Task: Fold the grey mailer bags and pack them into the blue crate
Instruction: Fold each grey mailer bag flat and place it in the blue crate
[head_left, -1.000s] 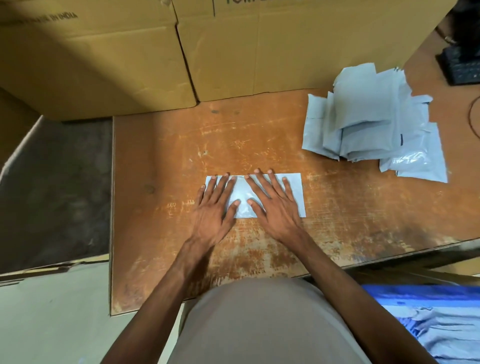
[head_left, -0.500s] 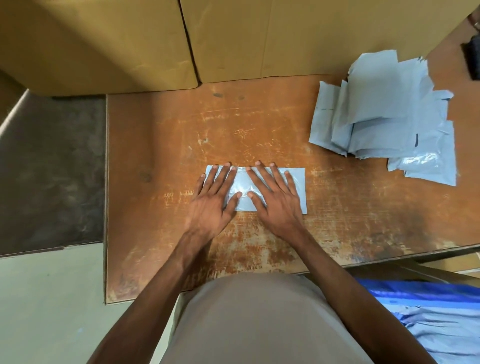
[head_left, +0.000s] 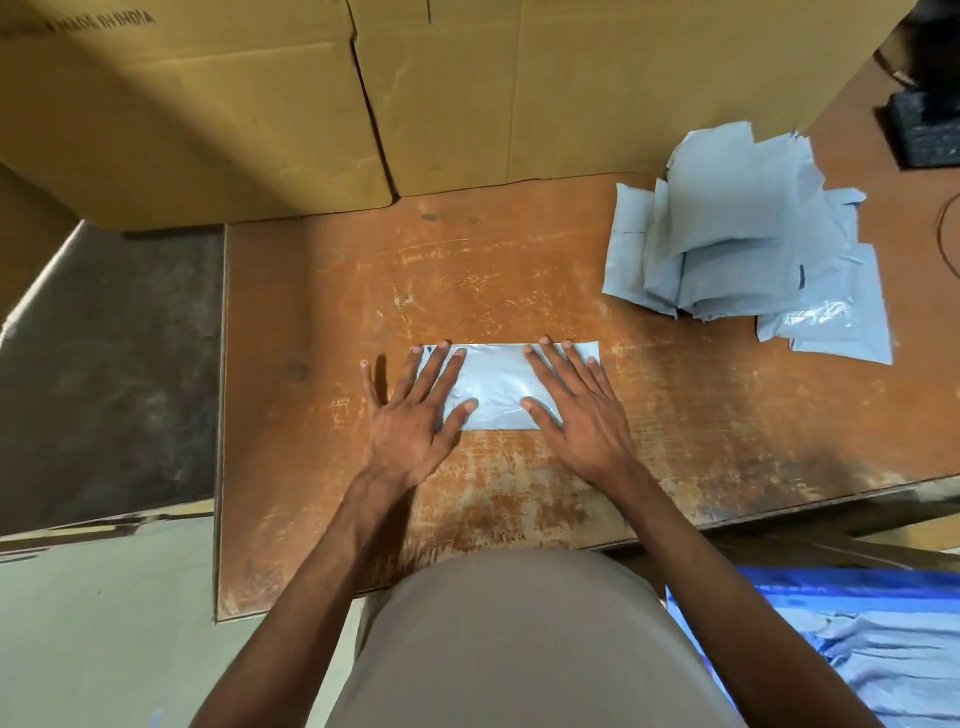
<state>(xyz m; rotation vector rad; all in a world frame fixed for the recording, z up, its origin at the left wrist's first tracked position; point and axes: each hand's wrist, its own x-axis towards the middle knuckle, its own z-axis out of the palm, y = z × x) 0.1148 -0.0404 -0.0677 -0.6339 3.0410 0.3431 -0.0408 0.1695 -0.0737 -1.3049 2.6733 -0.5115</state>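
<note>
both palms flat on the folded mailer bag (head_left: 498, 387), which lies a bit nearer the tabletop's (head_left: 519, 270) front edge than its back edge, about midway along it. left hand (head_left: 415, 410) covers the bag's left end, fingers straight and spread, little finger off the bag on bare wood. right hand (head_left: 576, 405) covers the right end, fingers straight too. neither hand grasps anything, both just press down. reason: the plastic looks springy, so flat pressure at both ends should set the crease and push air out. the middle strip between my thumbs is uncovered and shows a slight shiny bulge, probably trapped air.

pile of unfolded mailer bags (head_left: 743, 249) sits at the back right of the tabletop, well apart from my hands, loosely stacked and fanned out, within right-hand reach. blue crate (head_left: 810, 587) is off the tabletop, below its front right corner, with grey bags already in it.

judgement: one fold done on this bag, likely another fold before it goes in the crate. risk: bag springs open once i let go.

cardboard boxes (head_left: 260, 104) line the back edge.
</note>
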